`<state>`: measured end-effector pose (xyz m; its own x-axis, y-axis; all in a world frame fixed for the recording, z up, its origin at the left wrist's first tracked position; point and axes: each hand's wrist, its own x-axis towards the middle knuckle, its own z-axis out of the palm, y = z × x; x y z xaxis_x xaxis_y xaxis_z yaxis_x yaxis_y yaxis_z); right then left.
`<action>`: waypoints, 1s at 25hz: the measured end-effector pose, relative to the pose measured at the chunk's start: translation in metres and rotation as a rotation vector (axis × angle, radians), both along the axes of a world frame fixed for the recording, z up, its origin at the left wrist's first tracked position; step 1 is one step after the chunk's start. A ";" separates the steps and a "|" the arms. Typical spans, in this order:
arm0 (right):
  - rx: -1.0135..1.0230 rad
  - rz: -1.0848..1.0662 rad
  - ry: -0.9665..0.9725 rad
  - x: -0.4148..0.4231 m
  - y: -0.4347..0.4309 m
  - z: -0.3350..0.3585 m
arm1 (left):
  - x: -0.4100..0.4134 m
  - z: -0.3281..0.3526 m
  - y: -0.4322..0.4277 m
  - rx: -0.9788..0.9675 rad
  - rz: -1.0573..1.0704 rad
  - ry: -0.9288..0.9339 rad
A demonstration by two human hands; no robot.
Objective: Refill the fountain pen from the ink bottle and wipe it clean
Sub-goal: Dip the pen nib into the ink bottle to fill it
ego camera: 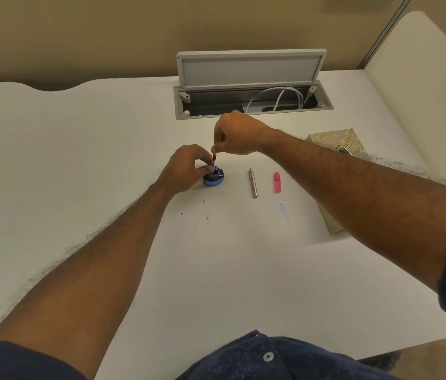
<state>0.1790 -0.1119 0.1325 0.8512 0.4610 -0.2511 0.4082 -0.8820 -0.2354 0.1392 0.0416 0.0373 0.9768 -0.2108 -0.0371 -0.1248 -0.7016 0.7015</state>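
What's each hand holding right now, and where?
Right hand pinches the pen section by its top end; left hand grips the ink bottle by its side.

Right hand (239,134) pinches the top of the pen section (213,159), held upright in the open ink bottle (214,178), which the left hand (186,168) grips on the white desk (79,149)
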 end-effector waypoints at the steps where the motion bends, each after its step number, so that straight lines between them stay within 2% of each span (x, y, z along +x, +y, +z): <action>1: 0.003 -0.023 0.002 0.000 0.000 0.000 | -0.001 0.000 0.000 -0.002 0.002 -0.002; 15: -0.092 0.028 -0.075 -0.010 0.006 0.004 | -0.003 0.003 -0.007 0.127 0.006 -0.068; 25: -0.111 -0.003 -0.096 -0.011 0.006 -0.004 | -0.007 0.005 -0.007 0.094 0.030 -0.086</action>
<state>0.1677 -0.1056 0.1289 0.8750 0.4324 -0.2179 0.4216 -0.9017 -0.0961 0.1317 0.0344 0.0424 0.9830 -0.1813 0.0290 -0.1599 -0.7681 0.6201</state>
